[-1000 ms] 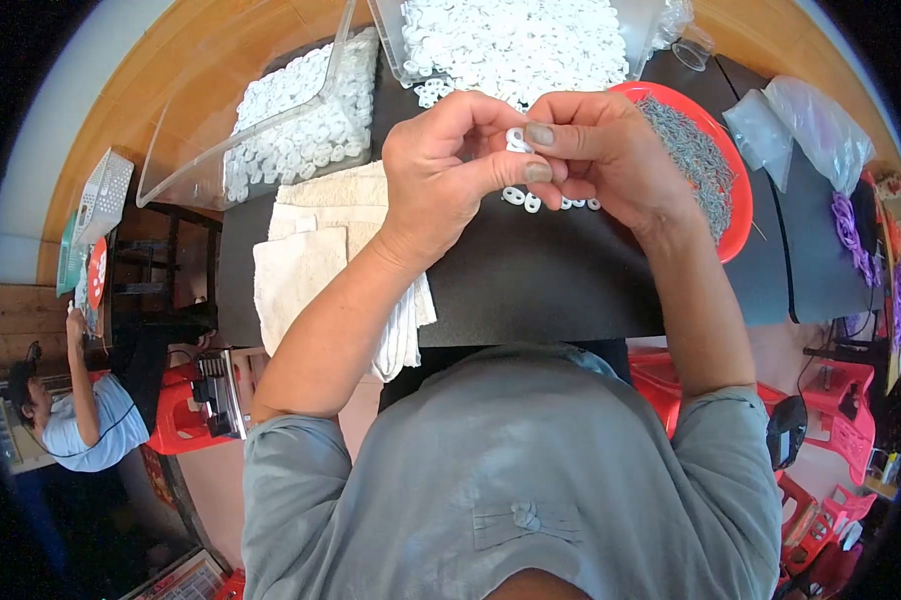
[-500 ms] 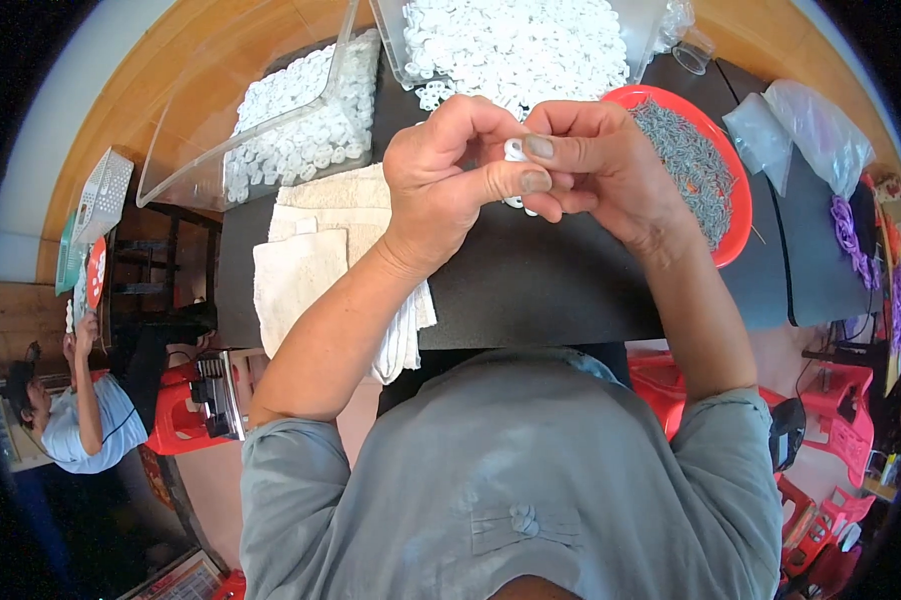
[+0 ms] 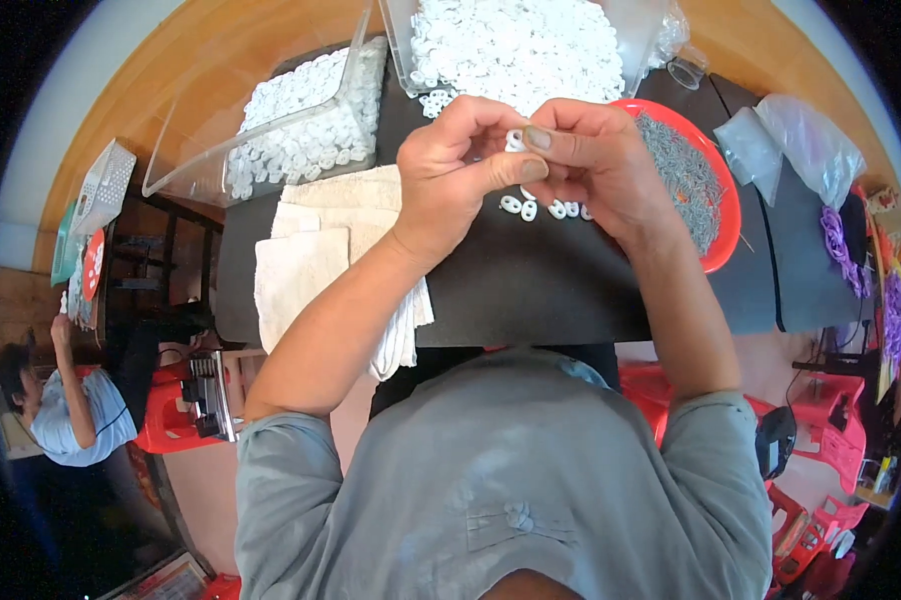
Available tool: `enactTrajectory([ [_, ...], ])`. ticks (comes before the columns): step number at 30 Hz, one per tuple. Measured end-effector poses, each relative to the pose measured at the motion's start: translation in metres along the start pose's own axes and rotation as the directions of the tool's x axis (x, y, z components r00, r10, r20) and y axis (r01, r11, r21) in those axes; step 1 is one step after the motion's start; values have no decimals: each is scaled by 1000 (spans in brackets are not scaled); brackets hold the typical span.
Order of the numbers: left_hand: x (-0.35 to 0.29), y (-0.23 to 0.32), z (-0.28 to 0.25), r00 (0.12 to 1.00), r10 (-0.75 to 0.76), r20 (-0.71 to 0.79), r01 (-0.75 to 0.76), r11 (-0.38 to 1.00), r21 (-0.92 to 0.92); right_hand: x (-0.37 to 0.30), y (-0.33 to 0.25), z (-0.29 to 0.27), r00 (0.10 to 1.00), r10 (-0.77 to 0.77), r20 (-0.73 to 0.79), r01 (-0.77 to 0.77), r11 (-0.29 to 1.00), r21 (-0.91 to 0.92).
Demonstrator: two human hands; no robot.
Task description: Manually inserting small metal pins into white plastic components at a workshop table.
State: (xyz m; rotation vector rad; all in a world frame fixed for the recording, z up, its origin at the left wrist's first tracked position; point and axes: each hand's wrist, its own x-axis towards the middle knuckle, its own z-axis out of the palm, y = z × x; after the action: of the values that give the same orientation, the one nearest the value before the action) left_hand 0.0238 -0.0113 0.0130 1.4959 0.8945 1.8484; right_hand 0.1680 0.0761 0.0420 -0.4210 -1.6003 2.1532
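Observation:
My left hand (image 3: 456, 165) and my right hand (image 3: 601, 155) meet above the black table, thumbs and fingertips pinched together. Between them sits a small white plastic piece with round holes (image 3: 515, 141), partly covered by the fingers. Just below the hands, several similar white pieces (image 3: 529, 210) lie on the table; some are hidden by my right fingers. Beside my right hand stands a red basin (image 3: 734, 205) full of thin grey pieces (image 3: 683, 180), too small to name.
A clear bin (image 3: 399, 50) heaped with white pieces stands beyond my hands, another clear box (image 3: 186, 165) at the left. Folded cream cloths (image 3: 306, 265) lie by my left forearm. Plastic bags (image 3: 811, 145) are at the right. A person (image 3: 81, 410) sits at far left.
My hands stay pinched round the white piece, with the fingers slightly shifted. More of the loose white pieces below them now shows. The person at left has lowered a hand slightly.

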Motion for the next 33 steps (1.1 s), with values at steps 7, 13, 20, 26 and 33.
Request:
enactTrajectory([
  [7, 5, -8, -5, 934, -282, -219, 283, 959, -25, 8, 10, -6, 957, -152, -249, 110, 979, -174],
  [13, 6, -4, -6, 898, -398, -187, 403, 915, -14, 9, 14, -3, 943, -173, -284, 110, 969, -223],
  [20, 7, 0, -10, 875, -441, -200, 448, 894, -12, 9, 9, -6, 940, -179, -291, 103, 960, -260],
  [26, 7, 1, -10, 872, -454, -182, 473, 878, 77, 6, 4, 2, 936, -231, -266, 92, 889, -449],
  [33, 6, 1, -7, 871, -465, -159, 479, 876, 57, 8, 12, -1, 935, -219, -278, 88, 905, -416],
])
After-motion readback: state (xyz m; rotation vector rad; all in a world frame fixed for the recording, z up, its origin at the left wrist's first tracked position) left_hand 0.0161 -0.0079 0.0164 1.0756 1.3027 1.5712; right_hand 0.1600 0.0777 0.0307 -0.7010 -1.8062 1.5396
